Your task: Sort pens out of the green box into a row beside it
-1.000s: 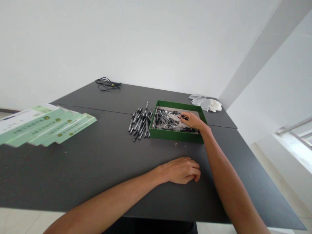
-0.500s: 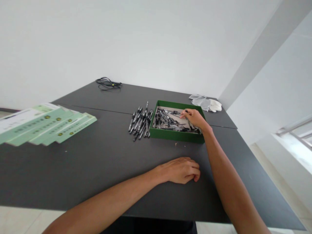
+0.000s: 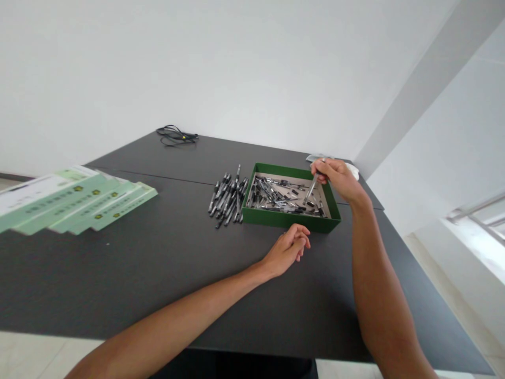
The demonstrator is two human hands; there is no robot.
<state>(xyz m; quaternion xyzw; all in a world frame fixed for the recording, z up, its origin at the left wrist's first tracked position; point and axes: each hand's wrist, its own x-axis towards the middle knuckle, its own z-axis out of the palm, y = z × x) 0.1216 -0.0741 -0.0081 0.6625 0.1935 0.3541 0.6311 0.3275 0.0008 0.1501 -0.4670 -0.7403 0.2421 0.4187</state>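
My right hand (image 3: 337, 178) is above the right side of a green box (image 3: 290, 218), its fingers pinched on the upper end of a clear pen barrel (image 3: 311, 188). The barrel slants down toward the box floor. Inside the box lie many loose pen parts (image 3: 272, 193), clear tubes and small black pieces among them. Just in front of the box's near wall is my left hand (image 3: 287, 248), empty, with its fingers loosely bent and apart. A pile of pens (image 3: 226, 197) with black grips lies on the table left of the box.
A fanned stack of green and white booklets (image 3: 90, 202) is at the left of the dark table (image 3: 189, 263). A coiled black cable (image 3: 175, 137) lies at the back left. White gloves (image 3: 352, 170) sit behind my right hand, partly hidden.
My right hand has risen and moved right, lifting the pen barrel. My left hand has moved forward to the box's near wall, its fingers loosening. The box's right end is now uncovered.
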